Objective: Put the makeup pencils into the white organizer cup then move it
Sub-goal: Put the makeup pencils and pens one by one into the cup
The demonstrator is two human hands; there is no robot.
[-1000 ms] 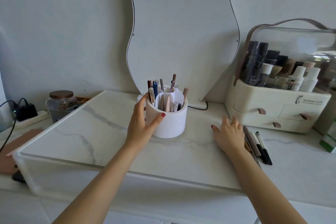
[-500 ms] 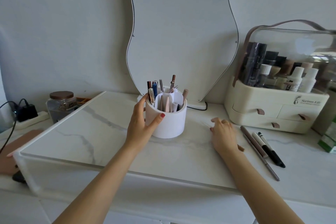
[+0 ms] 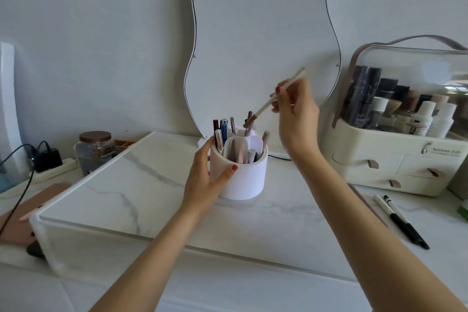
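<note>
The white organizer cup (image 3: 244,177) stands on the marble top, with several pencils and pens upright in its compartments. My left hand (image 3: 206,182) grips the cup's left side, thumb on the front wall. My right hand (image 3: 295,114) is raised above and to the right of the cup, pinching a beige makeup pencil (image 3: 268,102) that slants down-left, its darker tip just over the cup's back compartment. Two pencils, one white (image 3: 383,208) and one black (image 3: 407,229), lie on the tabletop at the right.
A wavy mirror (image 3: 260,33) leans on the wall behind the cup. A cream cosmetics case (image 3: 395,159) with drawers stands at the right. At the left are a glass jar (image 3: 95,151), a power strip (image 3: 54,166) with cables and a pink item (image 3: 24,213). A clear acrylic riser's edge (image 3: 83,182) borders the marble top.
My right hand left the tabletop, picked up a beige pencil from beside the case and lifted it over the cup. My left hand stayed on the cup.
</note>
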